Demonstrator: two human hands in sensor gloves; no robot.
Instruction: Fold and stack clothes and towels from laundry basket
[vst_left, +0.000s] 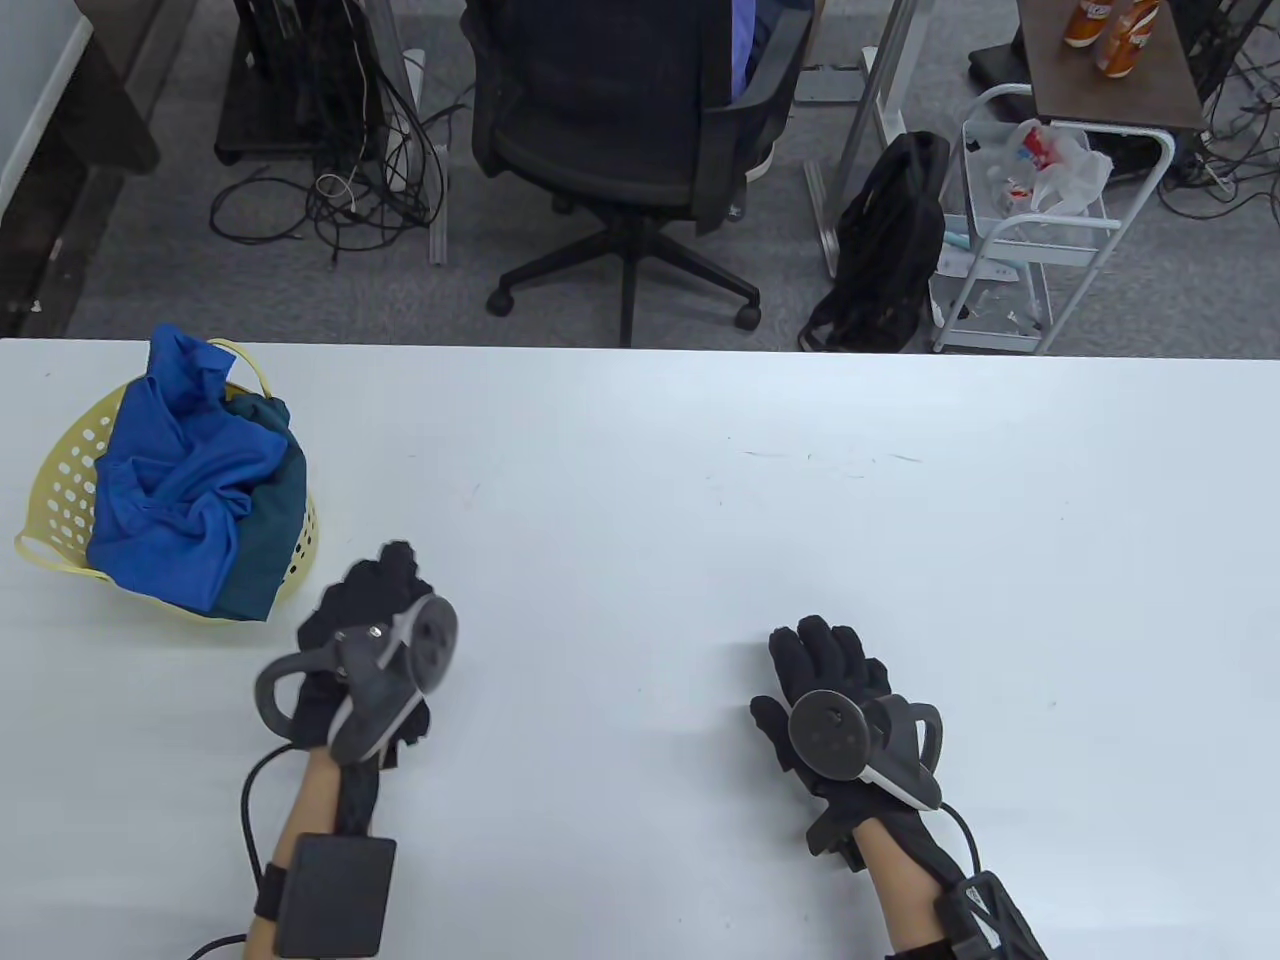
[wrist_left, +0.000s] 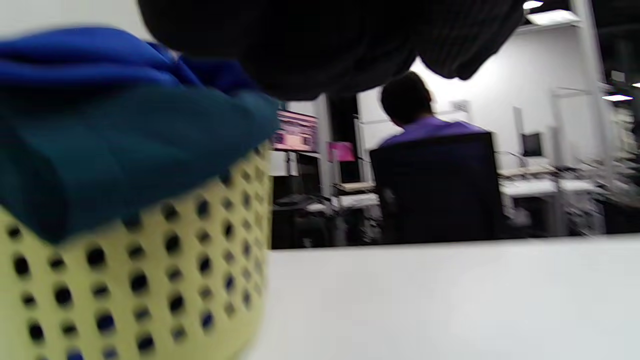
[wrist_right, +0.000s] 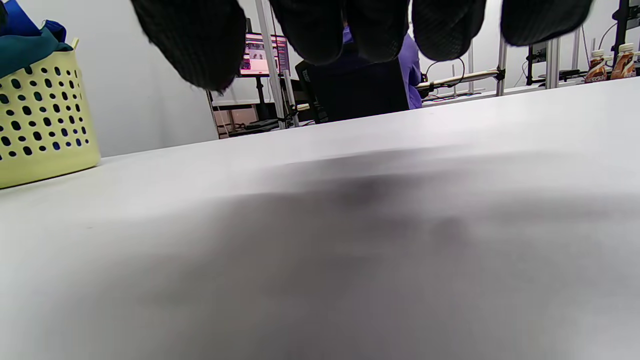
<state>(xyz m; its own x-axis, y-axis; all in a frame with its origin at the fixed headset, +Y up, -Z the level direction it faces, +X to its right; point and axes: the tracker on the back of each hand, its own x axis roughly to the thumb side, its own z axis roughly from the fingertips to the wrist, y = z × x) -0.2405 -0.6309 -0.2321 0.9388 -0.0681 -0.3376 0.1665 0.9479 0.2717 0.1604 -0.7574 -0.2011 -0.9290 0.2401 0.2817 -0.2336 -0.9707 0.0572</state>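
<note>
A pale yellow perforated laundry basket (vst_left: 62, 478) stands at the table's left, heaped with a bright blue garment (vst_left: 170, 470) over a dark teal one (vst_left: 268, 530). The basket (wrist_left: 150, 290) and the teal cloth (wrist_left: 115, 150) fill the left of the left wrist view. My left hand (vst_left: 375, 590) hovers just right of the basket, fingers relaxed, holding nothing. Near the front edge my right hand (vst_left: 825, 650) lies low over the bare table, fingers straight, empty. Its fingertips (wrist_right: 200, 40) hang above the tabletop in the right wrist view, with the basket (wrist_right: 45, 125) far left.
The white table (vst_left: 700, 520) stretches wide to the right of the basket. Beyond its far edge stand a black office chair (vst_left: 630, 130), a black backpack (vst_left: 890, 250) and a white cart (vst_left: 1040, 220). A seated person (wrist_left: 425, 125) shows in the background.
</note>
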